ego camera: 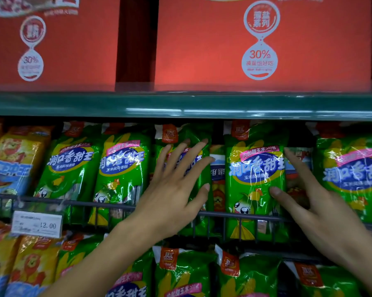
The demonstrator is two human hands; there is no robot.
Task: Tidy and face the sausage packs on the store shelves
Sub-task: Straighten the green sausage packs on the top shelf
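Observation:
Green corn sausage packs stand upright in a row behind a black wire rail (245,218). My left hand (176,181) lies flat with spread, straight fingers on the front of one green pack (193,133) in the middle. My right hand (309,202) touches the neighbouring green pack (255,168): the thumb rests on its front near the right edge, and the fingers reach along its right side. Between the two packs a differently coloured pack (217,179) shows, set further back and seemingly upside down.
Two more green packs (71,166) stand to the left and one (352,174) at the far right. Yellow-orange packs (13,163) fill the left end. A price tag (37,225) hangs on the rail. Red boxes (262,43) sit on the green shelf (180,103) above. More packs fill the row below.

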